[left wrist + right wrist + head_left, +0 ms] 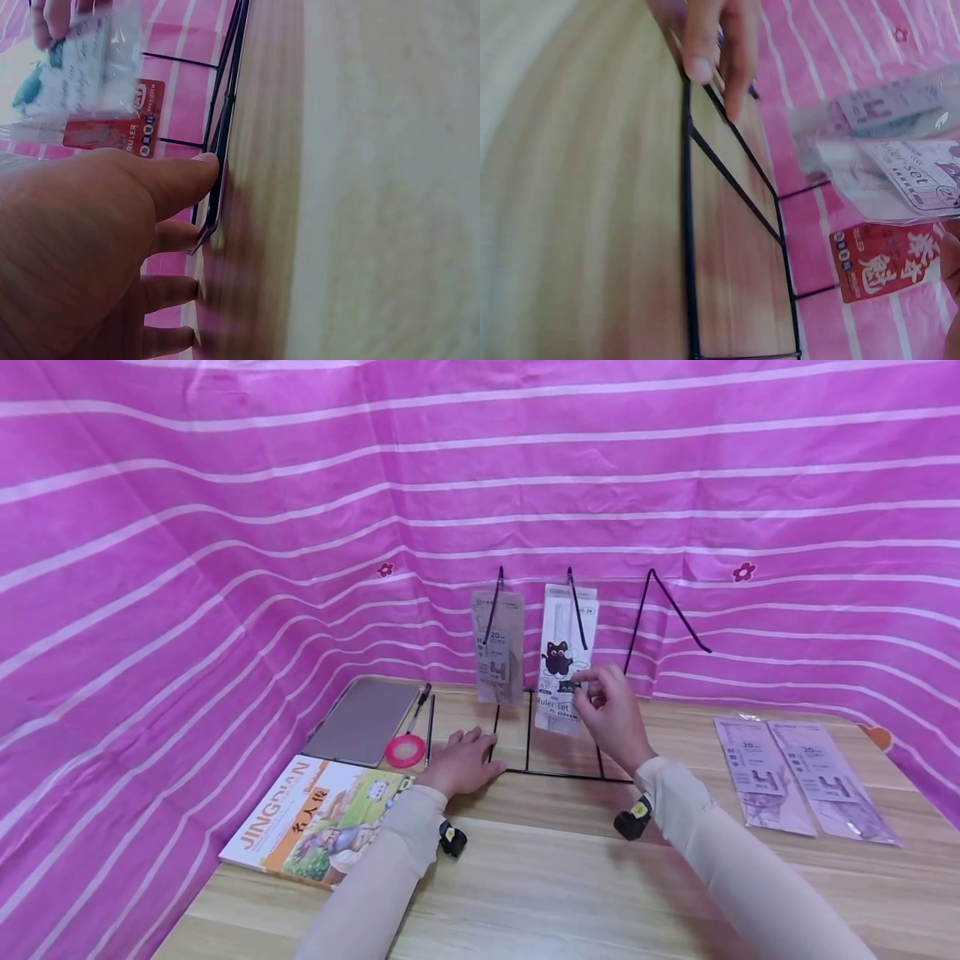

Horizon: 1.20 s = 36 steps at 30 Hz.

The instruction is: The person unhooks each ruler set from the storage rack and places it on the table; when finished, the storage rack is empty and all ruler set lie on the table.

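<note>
At frame centre, the ruler packet [557,631] is seen at the middle hook of the black rack [555,773]; its lower right edge is pinched and partly covered by the right hand [617,714]. The rack's base is touched by the left hand [463,763], fingers extended. A grey packet [510,652] is hung left of centre (its face crossed by a hook arm). Two flat packets [763,777] are laid at right; a book [315,827] is noted lower left.
</note>
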### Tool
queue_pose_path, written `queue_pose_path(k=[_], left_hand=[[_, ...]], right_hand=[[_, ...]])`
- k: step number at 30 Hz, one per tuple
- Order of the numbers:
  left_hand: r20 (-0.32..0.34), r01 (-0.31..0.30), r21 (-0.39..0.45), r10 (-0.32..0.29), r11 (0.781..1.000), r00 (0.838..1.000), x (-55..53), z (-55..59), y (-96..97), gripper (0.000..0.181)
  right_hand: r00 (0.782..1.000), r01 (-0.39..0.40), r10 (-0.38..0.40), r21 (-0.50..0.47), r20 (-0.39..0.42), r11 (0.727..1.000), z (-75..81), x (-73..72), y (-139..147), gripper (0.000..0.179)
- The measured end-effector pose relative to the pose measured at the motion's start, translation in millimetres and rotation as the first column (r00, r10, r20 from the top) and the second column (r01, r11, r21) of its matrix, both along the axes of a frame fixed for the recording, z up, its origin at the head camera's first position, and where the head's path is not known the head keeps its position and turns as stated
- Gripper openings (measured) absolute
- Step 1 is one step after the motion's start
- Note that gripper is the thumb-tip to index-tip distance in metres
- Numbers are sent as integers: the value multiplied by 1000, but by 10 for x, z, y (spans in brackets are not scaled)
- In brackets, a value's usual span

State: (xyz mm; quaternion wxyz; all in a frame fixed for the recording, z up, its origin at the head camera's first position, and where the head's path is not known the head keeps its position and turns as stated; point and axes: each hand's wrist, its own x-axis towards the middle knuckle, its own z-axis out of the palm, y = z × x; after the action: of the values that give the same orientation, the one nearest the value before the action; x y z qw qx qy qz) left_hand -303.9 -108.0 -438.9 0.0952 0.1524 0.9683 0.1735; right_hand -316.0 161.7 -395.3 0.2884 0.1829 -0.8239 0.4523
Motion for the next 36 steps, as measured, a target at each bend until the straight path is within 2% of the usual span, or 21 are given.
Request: queue_pose_path(k=[3, 7, 10, 14, 19, 28, 36], left_hand=[[-6, 0, -5, 0, 1000, 1000, -4, -8, -1, 66], [-13, -3, -12, 3, 1000, 1000, -7, -17, 0, 66], [-15, -4, -11, 4, 1000, 1000, -13, -23, 11, 65], [-10, -4, -2, 4, 1000, 1000, -12, -28, 19, 65], [-7, -13, -5, 13, 1000, 1000, -1, -21, 11, 66], [-17, -12, -12, 11, 1000, 1000, -15, -20, 18, 66], [-21, -10, -8, 10, 1000, 1000, -5, -19, 4, 65]], right_hand=[[1000, -27, 27, -25, -16, 999, -13, 112, 5, 24], [997, -79, 79, -31, 1, 996, 34, 291, 33, 37], [994, -99, 99, -6, 45, 995, 88, 450, 76, 46], [988, -102, 101, 6, 121, 995, 134, 698, 141, 48], [983, -106, 108, -18, 149, 994, 151, 998, 212, 47], [991, -123, 122, 9, 59, 992, 170, 1383, 307, 51], [986, -165, 165, 10, -4, 986, 129, 1552, 321, 55]])
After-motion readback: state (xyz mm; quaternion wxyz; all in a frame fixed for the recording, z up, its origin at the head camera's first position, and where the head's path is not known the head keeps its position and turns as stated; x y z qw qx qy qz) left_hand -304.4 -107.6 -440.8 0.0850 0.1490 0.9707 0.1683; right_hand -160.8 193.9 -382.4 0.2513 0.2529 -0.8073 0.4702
